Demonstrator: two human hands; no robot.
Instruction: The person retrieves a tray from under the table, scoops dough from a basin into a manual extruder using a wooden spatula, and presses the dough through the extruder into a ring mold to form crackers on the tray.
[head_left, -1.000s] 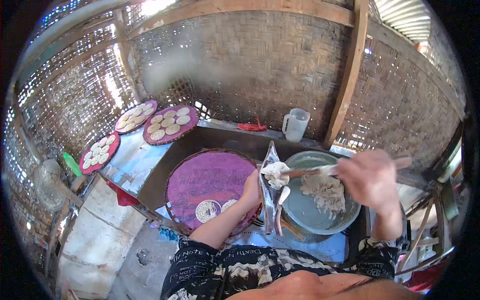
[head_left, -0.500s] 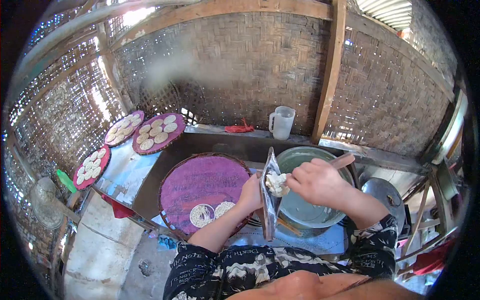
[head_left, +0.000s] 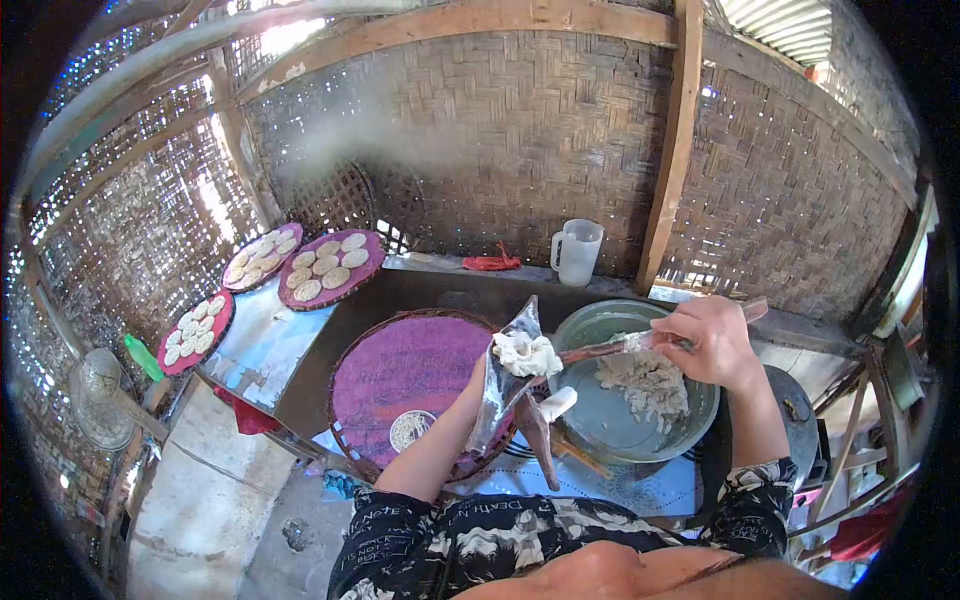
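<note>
My left hand [head_left: 482, 382], mostly hidden behind a plastic-lined wooden press [head_left: 492, 405], holds it up; its fingers do not show. A lump of white dough [head_left: 525, 354] sits on the press, whose second wooden piece [head_left: 536, 440] hangs open below with a white cylinder [head_left: 557, 403] at its top. My right hand [head_left: 706, 342] is closed around a wooden stick [head_left: 598, 350] that reaches from the dough past the hand. Beneath it stands a green basin [head_left: 700, 425] with crumbly dough [head_left: 645, 385]. Left of the press, a round purple tray [head_left: 390, 360] bears a noodle disc [head_left: 411, 430].
Several small trays with pale discs, such as a purple tray [head_left: 340, 285], stand at the back left. A plastic jug [head_left: 577, 253] and a red bag [head_left: 491, 262] rest along the woven wall [head_left: 480, 150]. A dark round lid [head_left: 790, 400] lies right of the basin.
The press has tilted and opened, showing the dough lump on it. My right hand has moved right and up from the dough and now grips the stick. Dough in the basin has come into view.
</note>
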